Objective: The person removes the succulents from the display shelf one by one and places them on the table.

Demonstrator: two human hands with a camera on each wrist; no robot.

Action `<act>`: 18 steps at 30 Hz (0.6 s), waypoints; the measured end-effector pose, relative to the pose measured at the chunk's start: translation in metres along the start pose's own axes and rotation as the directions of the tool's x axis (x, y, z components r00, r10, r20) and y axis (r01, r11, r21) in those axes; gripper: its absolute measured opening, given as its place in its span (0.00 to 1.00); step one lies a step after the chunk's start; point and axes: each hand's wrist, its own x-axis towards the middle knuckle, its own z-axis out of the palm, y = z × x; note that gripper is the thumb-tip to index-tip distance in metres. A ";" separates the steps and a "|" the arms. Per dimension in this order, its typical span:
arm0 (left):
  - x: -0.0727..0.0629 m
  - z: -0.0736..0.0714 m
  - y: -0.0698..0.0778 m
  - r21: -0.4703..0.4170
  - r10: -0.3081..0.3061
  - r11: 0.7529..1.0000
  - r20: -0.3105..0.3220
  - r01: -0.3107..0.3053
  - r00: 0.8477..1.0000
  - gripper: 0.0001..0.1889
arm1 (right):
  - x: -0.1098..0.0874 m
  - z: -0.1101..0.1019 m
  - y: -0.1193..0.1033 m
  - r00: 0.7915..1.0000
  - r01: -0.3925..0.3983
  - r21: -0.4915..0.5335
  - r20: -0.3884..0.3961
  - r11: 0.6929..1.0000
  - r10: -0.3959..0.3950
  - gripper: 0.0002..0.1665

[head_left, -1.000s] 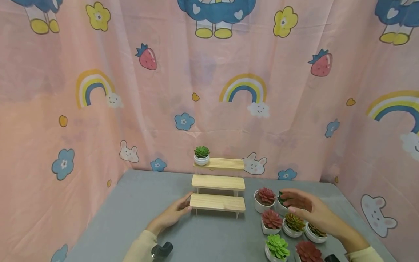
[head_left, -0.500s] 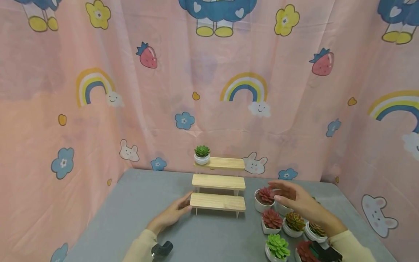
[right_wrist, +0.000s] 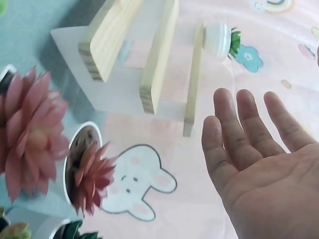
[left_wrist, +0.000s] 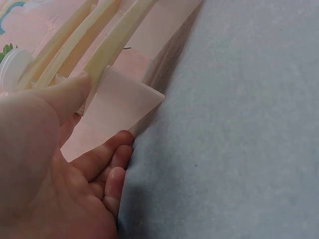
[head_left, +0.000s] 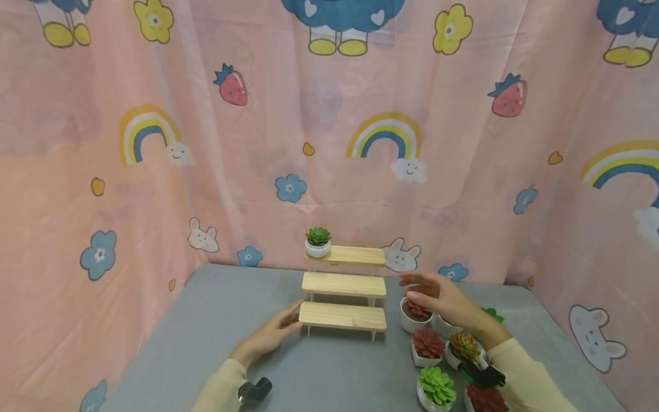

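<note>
A three-tier wooden display stand [head_left: 344, 316] with clear side supports stands mid-table. A green potted succulent [head_left: 318, 242] sits at the left of its top tier. My left hand [head_left: 268, 337] holds the left end of the bottom tier; in the left wrist view the thumb [left_wrist: 75, 94] lies against the board and the other fingers curl by the clear support [left_wrist: 119, 94]. My right hand [head_left: 443, 300] is held over a red succulent in a round white pot [head_left: 413, 321], partly hiding it. In the right wrist view its fingers [right_wrist: 232, 124] are extended and hold nothing.
Several potted succulents crowd the right side: a red one in a square pot [head_left: 427, 346], a bright green one [head_left: 436, 386], a yellowish one [head_left: 463, 346] and a dark red one [head_left: 484, 397]. A pink patterned curtain [head_left: 329, 212] hangs behind the grey table [head_left: 231, 309].
My right hand has moved left and away from me, from over the back-right pots to over the red succulent in the round pot. My left hand stays at the stand.
</note>
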 end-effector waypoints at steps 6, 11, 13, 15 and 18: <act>0.000 0.000 -0.002 0.009 0.001 1.000 0.000 -0.001 1.000 0.34 | 0.017 0.006 -0.002 1.000 0.011 0.040 0.019 0.999 -0.012 0.26; 0.002 0.000 -0.004 0.013 0.004 1.000 0.007 -0.004 1.000 0.35 | 0.032 0.013 -0.004 1.000 -0.002 0.019 0.014 1.000 0.002 0.28; 0.002 0.000 -0.004 0.015 0.005 1.000 0.009 -0.005 1.000 0.35 | 0.037 0.015 -0.004 1.000 -0.001 0.013 0.012 1.000 0.001 0.28; 0.003 0.000 -0.005 0.014 0.009 1.000 0.010 -0.010 1.000 0.35 | 0.043 0.018 -0.004 1.000 0.004 0.019 0.011 1.000 -0.004 0.28; 0.003 0.000 -0.004 0.005 0.014 1.000 0.010 -0.014 1.000 0.34 | 0.051 0.021 -0.006 1.000 0.011 0.041 0.015 0.999 -0.012 0.29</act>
